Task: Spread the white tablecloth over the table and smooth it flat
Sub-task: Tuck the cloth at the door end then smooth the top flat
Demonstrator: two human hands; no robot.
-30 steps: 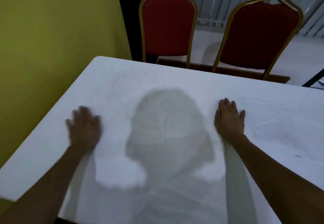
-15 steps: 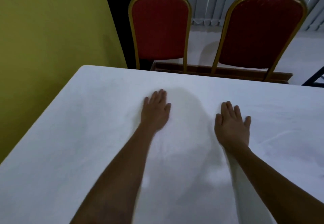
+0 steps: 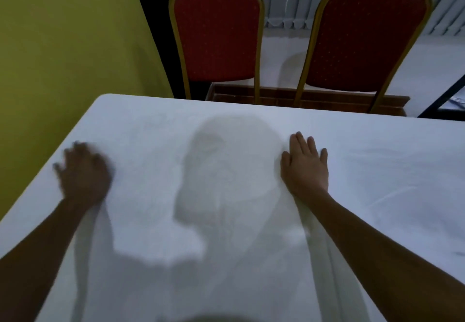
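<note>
— White tablecloth [image 3: 251,125] already covers the table as far as the far edge and the rounded left corner. Why both palms on it?

— My reading: the right hand [image 3: 305,168] lies flat, fingers spread open, pinning the cloth mid-table, while the left hand [image 3: 83,173] sweeps near the left edge. It's gripping nothing that I can see, though blur hides how its fingers sit.

— Any wrinkles left?

— Faint creases [image 3: 385,193] run to the right of the right hand. The person's shadow [image 3: 226,183] darkens the middle, so small folds there are hard to judge.

— And beyond?

— Two red chairs, one [image 3: 216,32] left and one [image 3: 364,37] right, stand behind the far edge; a yellow wall [image 3: 63,44] is close on the left. The near edge and right end are cut off.
</note>
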